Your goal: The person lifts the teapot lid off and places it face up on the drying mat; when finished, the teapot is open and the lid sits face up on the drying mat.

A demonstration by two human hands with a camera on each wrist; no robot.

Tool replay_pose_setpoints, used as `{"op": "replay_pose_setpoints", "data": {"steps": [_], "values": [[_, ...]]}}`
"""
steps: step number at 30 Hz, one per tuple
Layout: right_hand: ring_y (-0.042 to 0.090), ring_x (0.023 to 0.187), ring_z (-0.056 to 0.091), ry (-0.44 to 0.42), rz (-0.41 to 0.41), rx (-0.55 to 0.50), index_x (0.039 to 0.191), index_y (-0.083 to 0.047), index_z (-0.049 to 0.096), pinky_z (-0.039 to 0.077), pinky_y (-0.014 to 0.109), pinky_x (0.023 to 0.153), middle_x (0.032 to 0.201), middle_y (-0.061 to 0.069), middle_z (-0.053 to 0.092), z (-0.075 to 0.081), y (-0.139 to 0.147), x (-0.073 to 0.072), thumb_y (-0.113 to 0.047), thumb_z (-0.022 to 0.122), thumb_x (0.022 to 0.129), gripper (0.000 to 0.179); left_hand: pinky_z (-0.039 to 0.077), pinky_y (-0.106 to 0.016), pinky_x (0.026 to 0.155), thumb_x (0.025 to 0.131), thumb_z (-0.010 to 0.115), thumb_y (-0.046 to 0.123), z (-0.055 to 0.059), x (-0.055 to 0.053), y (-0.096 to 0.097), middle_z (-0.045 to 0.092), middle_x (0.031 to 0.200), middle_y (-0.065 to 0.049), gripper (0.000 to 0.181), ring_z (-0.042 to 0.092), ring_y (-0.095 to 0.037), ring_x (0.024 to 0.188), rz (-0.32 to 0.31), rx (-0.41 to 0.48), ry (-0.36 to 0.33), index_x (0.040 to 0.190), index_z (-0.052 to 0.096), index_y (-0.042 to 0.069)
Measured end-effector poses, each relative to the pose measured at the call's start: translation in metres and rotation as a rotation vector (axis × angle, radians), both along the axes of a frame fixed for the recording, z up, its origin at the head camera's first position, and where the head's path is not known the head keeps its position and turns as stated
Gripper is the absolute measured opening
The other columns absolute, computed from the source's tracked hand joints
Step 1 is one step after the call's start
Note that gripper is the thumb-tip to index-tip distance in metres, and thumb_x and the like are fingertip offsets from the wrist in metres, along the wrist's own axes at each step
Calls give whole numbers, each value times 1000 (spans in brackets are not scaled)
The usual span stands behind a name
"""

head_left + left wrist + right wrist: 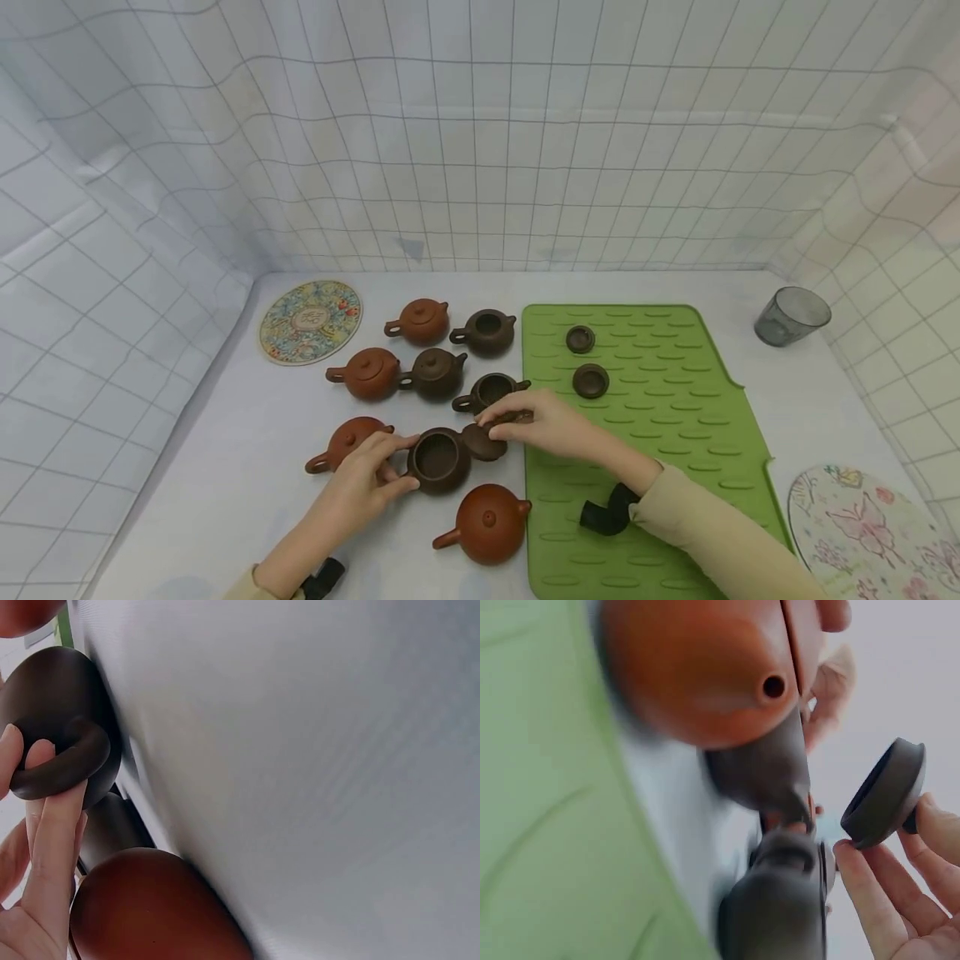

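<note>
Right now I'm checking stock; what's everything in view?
Table: 1, white, centre
Curtains: count unclear, white, around table
Mat: 1, green, right
Red pots: 4, terracotta, left of mat
Dark pots: 4, brown, left of mat
Loose lids: 3, brown, two on mat
Floral disc: 1, multicoloured, far left
Butterfly disc: 1, pale, near right
Glass: 1, grey, far right
Wrist gear: 2, black, by sleeves
Sleeves: 2, beige, front
Left hand: 1, bare, gripping nearest dark pot
Right hand: 1, bare, holding third lid

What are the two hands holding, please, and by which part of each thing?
The left hand holds an open dark teapot by its handle; the right hand pinches a dark lid around its knob, also touching its rim.
</note>
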State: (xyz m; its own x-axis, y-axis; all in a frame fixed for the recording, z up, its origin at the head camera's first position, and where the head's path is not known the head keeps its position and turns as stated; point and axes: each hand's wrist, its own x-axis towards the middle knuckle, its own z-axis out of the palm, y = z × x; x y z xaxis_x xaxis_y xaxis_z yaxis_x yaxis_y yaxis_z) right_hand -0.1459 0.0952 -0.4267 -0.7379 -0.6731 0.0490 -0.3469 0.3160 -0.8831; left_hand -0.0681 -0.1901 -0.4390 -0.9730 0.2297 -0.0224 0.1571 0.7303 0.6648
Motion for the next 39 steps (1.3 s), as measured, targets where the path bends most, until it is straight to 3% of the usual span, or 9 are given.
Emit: {"op": "replay_pose_setpoints", "data": {"steps": [6,9,16,19,21,25,28,33,39], "values": [[11,100,68,-226,-146,-72,112,-8,71,57,32,83,116,11,71,-14,42,7,-22,65,96,22,48,-18,60,75,84,8,-3,4,-3,64,107,0,50,51,5,67,-9,25,16,123,69,10],[10,100,66,-345,-215,-98,115,-6,67,56,34,84,118,10,68,-20,66,8,-25,63,97,26,48,-17,60,75,84,8,-4,6,-3,63,106,1,50,51,5,67,-10,31,6,123,68,10],[10,101,68,-656,-272,-435,114,-16,62,55,29,91,114,-1,63,-32,112,5,-14,50,104,16,49,-17,61,76,83,9,-6,7,-2,63,105,2,51,53,6,68,-7,33,5,124,68,10],[10,102,68,-722,-287,-473,117,-18,61,55,26,91,114,-2,64,-35,124,4,-15,48,105,18,49,-17,62,75,84,8,-6,6,-2,64,106,1,51,53,5,68,1,34,9,124,68,11],[10,104,68,-744,-288,-474,125,-13,57,54,26,92,116,-2,64,-37,128,5,-19,48,105,22,49,-17,61,75,83,8,-6,6,-2,64,107,1,51,53,5,68,4,36,9,124,68,11],[9,106,67,-746,-294,-432,146,5,35,53,27,95,117,-4,66,-38,132,6,-29,46,106,54,49,-17,62,75,83,7,-5,5,-1,64,109,-1,51,54,5,68,10,42,3,124,68,11],[7,106,66,-717,-317,-358,150,13,20,53,27,96,122,0,62,-39,131,8,-31,49,105,70,50,-17,62,75,83,7,-5,5,-1,64,109,-1,51,55,5,68,10,46,5,124,68,10],[5,107,65,-672,-343,-254,150,13,24,52,29,98,141,25,46,-42,129,10,-33,54,102,72,50,-17,61,75,83,7,-5,4,-1,64,108,-1,51,55,5,68,12,47,12,124,68,10],[16,113,64,-611,-379,-130,146,9,36,52,31,98,143,28,46,-43,126,15,-38,56,101,68,50,-17,61,75,83,6,-7,2,-1,64,107,-1,51,55,5,68,5,51,35,123,69,8]]}}
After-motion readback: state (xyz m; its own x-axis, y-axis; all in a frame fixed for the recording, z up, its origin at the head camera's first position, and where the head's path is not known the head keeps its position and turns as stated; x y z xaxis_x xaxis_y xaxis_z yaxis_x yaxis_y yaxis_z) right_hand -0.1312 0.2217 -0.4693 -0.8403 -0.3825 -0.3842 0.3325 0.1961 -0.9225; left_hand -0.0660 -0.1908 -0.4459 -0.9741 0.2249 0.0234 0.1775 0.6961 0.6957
